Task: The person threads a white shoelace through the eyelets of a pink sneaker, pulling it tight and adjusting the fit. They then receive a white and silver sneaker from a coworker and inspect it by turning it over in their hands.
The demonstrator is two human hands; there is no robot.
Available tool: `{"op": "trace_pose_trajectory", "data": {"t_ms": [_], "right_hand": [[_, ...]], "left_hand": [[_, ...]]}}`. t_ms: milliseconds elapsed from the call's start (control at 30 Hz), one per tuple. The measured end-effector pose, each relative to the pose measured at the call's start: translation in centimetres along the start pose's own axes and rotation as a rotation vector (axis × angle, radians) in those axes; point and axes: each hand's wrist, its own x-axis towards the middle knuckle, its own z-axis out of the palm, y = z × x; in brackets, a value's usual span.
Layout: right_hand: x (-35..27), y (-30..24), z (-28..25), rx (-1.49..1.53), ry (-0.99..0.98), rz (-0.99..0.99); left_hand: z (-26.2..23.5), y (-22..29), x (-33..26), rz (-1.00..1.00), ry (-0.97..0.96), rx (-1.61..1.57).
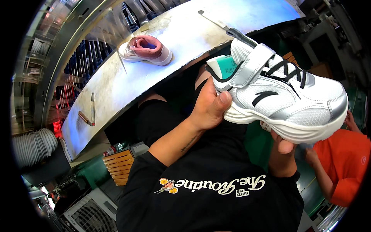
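Observation:
A white and silver sneaker [286, 91] with black laces and a strap is held up at the right, its toe pointing right. My left hand [210, 104] grips it at the heel, thumb on the side of the sole. Under the forefoot, my right hand [283, 145] supports the sole with its thumb against the edge; its other fingers are mostly hidden. A teal and white insert [225, 67] sticks out of the collar.
A small pink and white shoe [146, 50] stands on the curved white worktable [116, 83]. Two pen-like tools [92, 108] lie at its left end, a flat-bladed tool [212, 19] farther back. A ribbed hose [34, 147] is at left. A person in orange [342, 166] is at right.

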Motion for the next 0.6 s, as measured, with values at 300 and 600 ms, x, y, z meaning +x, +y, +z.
{"op": "trace_pose_trajectory", "data": {"t_ms": [300, 600], "right_hand": [[1.2, -1.9, 0.8, -0.075, -0.019, 0.000], [2.5, -4.9, 1.8, -0.243, -0.099, 0.005]], "left_hand": [[0.3, 0.5, -0.5, 0.030, -0.009, 0.033], [0.7, 0.5, -1.3, 0.021, -0.026, -0.160]]}}
